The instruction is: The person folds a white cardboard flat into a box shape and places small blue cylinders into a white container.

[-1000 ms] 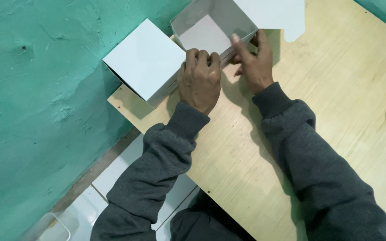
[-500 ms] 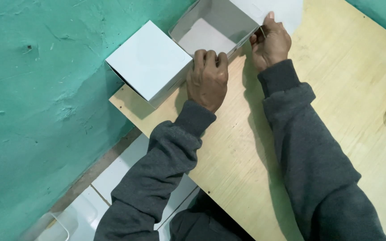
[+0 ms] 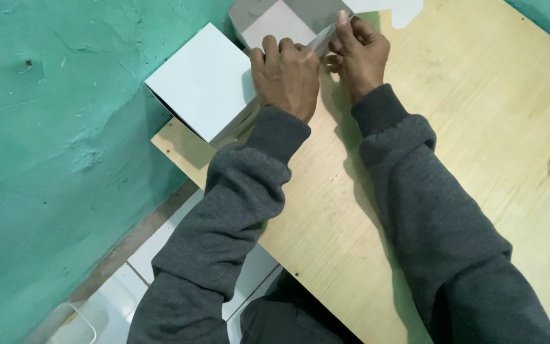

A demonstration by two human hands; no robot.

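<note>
Both hands fold up a white cardboard box at the far edge of the table.

The left hand (image 3: 286,71) presses knuckles-down on the near wall of the open box (image 3: 275,25), fingers curled over its rim; the right hand (image 3: 358,54) pinches the corner flap (image 3: 321,39) between thumb and fingers. Doing this well likely means holding the wall steady while creasing the flap squarely. The open box looks empty; the closed white box (image 3: 202,83) beside it hides any contents. Both sit on the plywood table (image 3: 479,127).

Matt white cardboard box (image 3: 275,25), pale plywood board (image 3: 479,140)
</note>
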